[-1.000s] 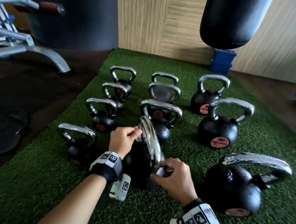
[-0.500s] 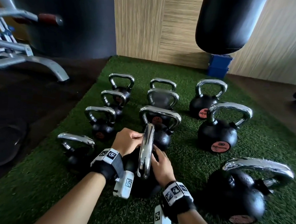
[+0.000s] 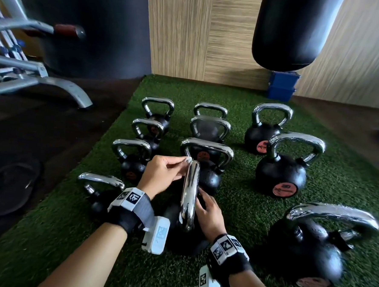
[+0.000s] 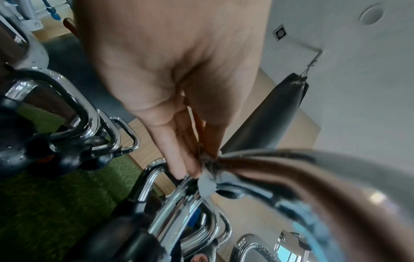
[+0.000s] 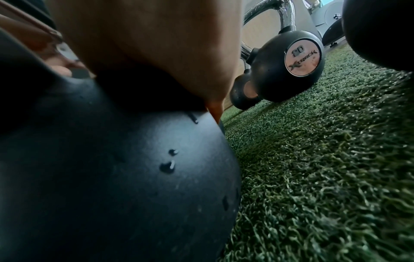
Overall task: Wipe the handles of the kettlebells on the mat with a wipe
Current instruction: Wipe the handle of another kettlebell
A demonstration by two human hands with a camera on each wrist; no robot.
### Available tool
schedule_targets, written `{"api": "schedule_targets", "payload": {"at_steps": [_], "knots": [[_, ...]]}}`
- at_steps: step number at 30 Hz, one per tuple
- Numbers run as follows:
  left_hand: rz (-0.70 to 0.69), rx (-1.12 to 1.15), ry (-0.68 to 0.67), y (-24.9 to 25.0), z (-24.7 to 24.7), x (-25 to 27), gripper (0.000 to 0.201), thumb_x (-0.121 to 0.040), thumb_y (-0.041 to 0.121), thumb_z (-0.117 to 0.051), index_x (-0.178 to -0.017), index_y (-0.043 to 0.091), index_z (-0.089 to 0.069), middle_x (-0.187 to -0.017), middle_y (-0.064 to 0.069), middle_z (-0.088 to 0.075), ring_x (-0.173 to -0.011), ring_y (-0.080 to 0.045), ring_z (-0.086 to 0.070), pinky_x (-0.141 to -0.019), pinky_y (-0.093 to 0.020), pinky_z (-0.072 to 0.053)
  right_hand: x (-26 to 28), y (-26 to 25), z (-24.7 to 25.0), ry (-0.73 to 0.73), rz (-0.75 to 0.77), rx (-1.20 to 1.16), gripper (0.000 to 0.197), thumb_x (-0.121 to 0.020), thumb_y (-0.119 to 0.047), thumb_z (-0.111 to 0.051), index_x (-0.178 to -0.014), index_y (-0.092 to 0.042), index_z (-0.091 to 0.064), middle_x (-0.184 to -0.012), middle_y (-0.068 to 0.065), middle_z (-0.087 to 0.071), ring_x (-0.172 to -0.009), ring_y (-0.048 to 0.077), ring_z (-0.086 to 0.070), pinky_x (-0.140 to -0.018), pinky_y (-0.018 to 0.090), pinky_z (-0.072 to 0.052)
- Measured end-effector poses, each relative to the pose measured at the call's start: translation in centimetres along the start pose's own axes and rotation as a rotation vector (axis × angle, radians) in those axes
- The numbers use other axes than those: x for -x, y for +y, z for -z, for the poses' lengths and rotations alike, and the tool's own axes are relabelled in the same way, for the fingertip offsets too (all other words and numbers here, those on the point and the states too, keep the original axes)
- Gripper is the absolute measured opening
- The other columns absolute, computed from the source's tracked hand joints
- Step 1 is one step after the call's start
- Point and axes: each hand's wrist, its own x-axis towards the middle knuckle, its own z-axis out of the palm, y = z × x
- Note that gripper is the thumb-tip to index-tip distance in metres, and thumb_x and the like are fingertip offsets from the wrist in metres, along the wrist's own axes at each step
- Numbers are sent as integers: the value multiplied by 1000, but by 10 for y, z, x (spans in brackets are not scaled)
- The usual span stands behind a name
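Note:
Several black kettlebells with chrome handles stand on the green turf mat point(image 3: 242, 204). The nearest middle kettlebell point(image 3: 178, 231) has its chrome handle point(image 3: 189, 194) turned edge-on to me. My left hand point(image 3: 162, 175) pinches a small crumpled white wipe point(image 3: 188, 159) against the far top of that handle; the wipe point(image 4: 207, 179) shows pinched between thumb and fingertips in the left wrist view. My right hand point(image 3: 208, 211) rests on the kettlebell's black body point(image 5: 112, 168) just right of the handle, with its fingers hidden behind the handle.
A large kettlebell point(image 3: 306, 246) stands close at the right, another point(image 3: 101, 193) close at the left. A black punching bag point(image 3: 295, 27) hangs at the back right above a blue box point(image 3: 282, 87). A grey bench frame point(image 3: 33, 76) and dark sandals point(image 3: 10, 185) lie left of the mat.
The handle has turned from slanted to edge-on. My left hand has lifted the wipe to the handle's far top. My right hand has moved from the handle's near base onto the body.

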Motion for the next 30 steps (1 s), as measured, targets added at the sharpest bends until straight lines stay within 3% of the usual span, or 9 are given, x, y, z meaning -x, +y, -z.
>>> {"api": "schedule_targets", "payload": {"at_steps": [5, 10, 14, 19, 23, 27, 30], "knots": [[97, 109, -120, 7, 17, 17, 19, -91, 12, -74, -110, 14, -78, -101, -6, -81, -93, -18, -78, -74, -23, -63, 0, 2, -2, 6, 7, -10, 54, -96, -50, -56, -145, -29, -52, -145, 1, -54, -135, 16, -50, -114, 32, -37], [133, 52, -84, 16, 16, 22, 12, -88, 11, -79, -100, 11, -79, -92, -9, -80, -86, -18, -78, -73, -26, -64, 0, 3, -1, 9, 16, -15, 53, -97, -49, -55, -145, -28, -52, -145, 1, -55, -135, 16, -49, -115, 32, -36], [223, 130, -238, 15, 29, 36, 20, -80, 8, -83, -97, 2, -79, -92, -15, -79, -81, -19, -76, -72, -29, -65, 0, 4, -1, 14, 15, -23, 54, -96, -51, -55, -145, -30, -53, -145, 0, -54, -134, 15, -50, -114, 33, -38], [188, 157, -244, 10, 31, 54, 31, -68, 17, -88, -95, 5, -78, -94, -19, -79, -81, -22, -77, -76, -31, -64, 0, 5, -3, 32, 7, -45, 53, -94, -52, -57, -143, -31, -55, -144, -3, -56, -132, 12, -51, -113, 30, -38], [196, 163, -292, -1, 33, 69, 33, -58, 26, -94, -85, 15, -81, -90, -13, -79, -82, -17, -76, -74, -27, -62, 1, 5, -2, 34, 8, -31, 53, -94, -52, -55, -143, -31, -55, -144, -2, -56, -133, 14, -51, -112, 32, -39], [54, 6, -296, -10, 36, 81, 33, -62, 30, -95, -91, 22, -82, -92, -7, -81, -84, -12, -75, -76, -18, -57, 2, 5, -3, 40, 10, -56, 53, -94, -52, -55, -142, -29, -56, -144, -2, -55, -134, 14, -50, -112, 32, -38], [33, -1, -332, -21, 34, 90, 30, -65, 23, -94, -92, 18, -82, -92, -6, -81, -85, -11, -76, -76, -17, -56, 1, 6, -3, 44, 15, -49, 53, -94, -50, -55, -141, -27, -56, -144, 0, -56, -133, 15, -51, -110, 31, -38]]}}
